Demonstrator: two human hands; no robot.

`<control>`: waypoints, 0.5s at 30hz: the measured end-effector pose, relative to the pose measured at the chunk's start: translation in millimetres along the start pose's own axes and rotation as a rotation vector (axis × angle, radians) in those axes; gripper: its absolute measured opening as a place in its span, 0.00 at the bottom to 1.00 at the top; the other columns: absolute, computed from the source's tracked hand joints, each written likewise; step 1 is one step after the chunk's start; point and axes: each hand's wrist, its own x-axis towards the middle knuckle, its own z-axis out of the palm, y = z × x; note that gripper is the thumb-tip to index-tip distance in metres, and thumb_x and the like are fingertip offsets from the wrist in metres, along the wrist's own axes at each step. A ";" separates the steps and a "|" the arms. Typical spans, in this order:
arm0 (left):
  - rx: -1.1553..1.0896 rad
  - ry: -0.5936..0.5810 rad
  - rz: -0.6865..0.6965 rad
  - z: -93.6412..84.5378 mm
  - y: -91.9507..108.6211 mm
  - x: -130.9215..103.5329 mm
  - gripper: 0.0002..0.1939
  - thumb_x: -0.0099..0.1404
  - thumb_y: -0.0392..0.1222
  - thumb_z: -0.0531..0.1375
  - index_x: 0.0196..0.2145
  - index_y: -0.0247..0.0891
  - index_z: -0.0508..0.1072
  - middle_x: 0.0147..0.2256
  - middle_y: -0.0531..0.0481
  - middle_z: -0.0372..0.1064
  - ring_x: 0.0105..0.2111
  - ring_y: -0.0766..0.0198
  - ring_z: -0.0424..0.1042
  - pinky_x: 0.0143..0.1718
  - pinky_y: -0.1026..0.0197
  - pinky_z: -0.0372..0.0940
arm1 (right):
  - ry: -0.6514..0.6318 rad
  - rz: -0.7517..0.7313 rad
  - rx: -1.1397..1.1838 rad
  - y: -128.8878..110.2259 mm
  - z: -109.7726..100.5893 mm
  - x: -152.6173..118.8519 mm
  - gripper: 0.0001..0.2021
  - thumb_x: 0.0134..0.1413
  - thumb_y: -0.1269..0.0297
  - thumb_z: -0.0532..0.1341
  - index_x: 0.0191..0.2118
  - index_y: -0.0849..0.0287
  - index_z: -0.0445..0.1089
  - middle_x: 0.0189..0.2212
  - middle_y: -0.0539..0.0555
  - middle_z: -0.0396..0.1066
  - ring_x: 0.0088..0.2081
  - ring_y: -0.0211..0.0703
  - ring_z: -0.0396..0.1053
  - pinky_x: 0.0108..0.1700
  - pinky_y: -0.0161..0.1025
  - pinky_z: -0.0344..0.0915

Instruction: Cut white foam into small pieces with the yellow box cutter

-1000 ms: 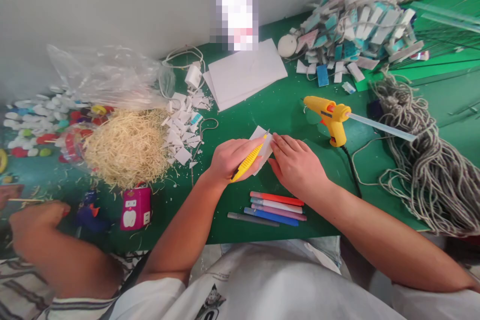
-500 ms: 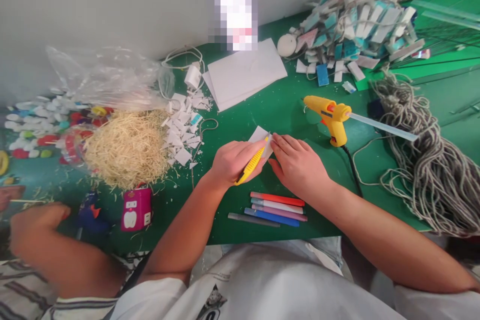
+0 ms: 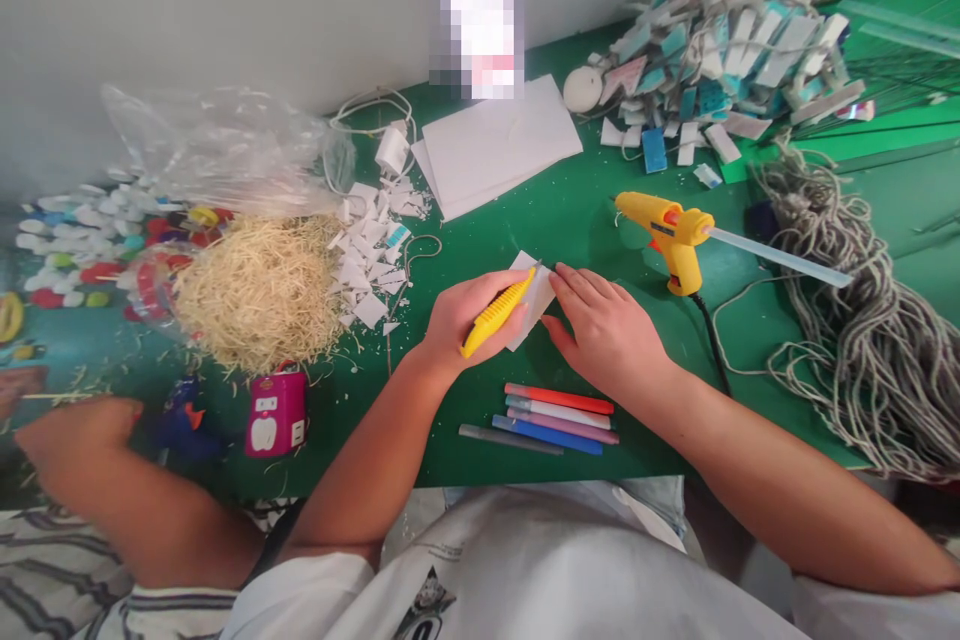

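Observation:
My left hand (image 3: 469, 318) is wrapped round a yellow utility knife (image 3: 499, 313), its blade tip over a small piece of white card (image 3: 534, 305). The card lies on the green table (image 3: 480, 460). On the card's right edge rest the fingertips of my right hand (image 3: 604, 320); its fingers lie nearly flat, the thumb apart from them. Several markers (image 3: 559, 400) are lined up just below my hands. White card scraps (image 3: 367, 265) lie to the left of my left hand.
A yellow glue gun (image 3: 666, 235) and grey yarn (image 3: 840, 300) lie right. Larger white sheets (image 3: 499, 145) are behind my hands. Straw (image 3: 259, 290), a magenta box (image 3: 276, 412) and a co-worker's arm (image 3: 135, 490) are left. Foam pieces (image 3: 735, 50) are heaped back right.
The knife has drawn slightly back toward the lower left with my left hand, and more of the card shows. The co-worker's hand at the left has shifted slightly. The whole view has moved a little.

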 end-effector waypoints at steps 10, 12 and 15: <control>0.069 0.019 0.117 2.3 -3.2 0.7 0.12 0.70 0.41 0.58 0.49 0.38 0.73 0.40 0.47 0.83 0.35 0.63 0.83 0.39 0.67 0.75 | 0.069 -0.021 -0.012 0.7 -6.6 1.9 0.19 0.69 0.64 0.55 0.56 0.69 0.75 0.57 0.67 0.76 0.56 0.57 0.74 0.55 0.52 0.71; 0.084 0.008 0.120 1.7 -3.9 1.1 0.12 0.70 0.41 0.58 0.49 0.38 0.73 0.40 0.47 0.83 0.35 0.63 0.83 0.39 0.67 0.75 | 0.074 -0.057 0.008 -1.4 -6.2 -0.3 0.18 0.70 0.65 0.55 0.55 0.67 0.77 0.55 0.65 0.78 0.55 0.55 0.75 0.55 0.51 0.71; 0.087 0.007 0.110 1.6 -4.4 1.2 0.12 0.71 0.41 0.57 0.49 0.38 0.74 0.40 0.47 0.83 0.36 0.64 0.83 0.40 0.67 0.76 | 0.017 -0.096 0.024 -3.7 -2.4 -3.2 0.19 0.67 0.65 0.57 0.58 0.70 0.75 0.56 0.68 0.76 0.58 0.57 0.73 0.57 0.53 0.71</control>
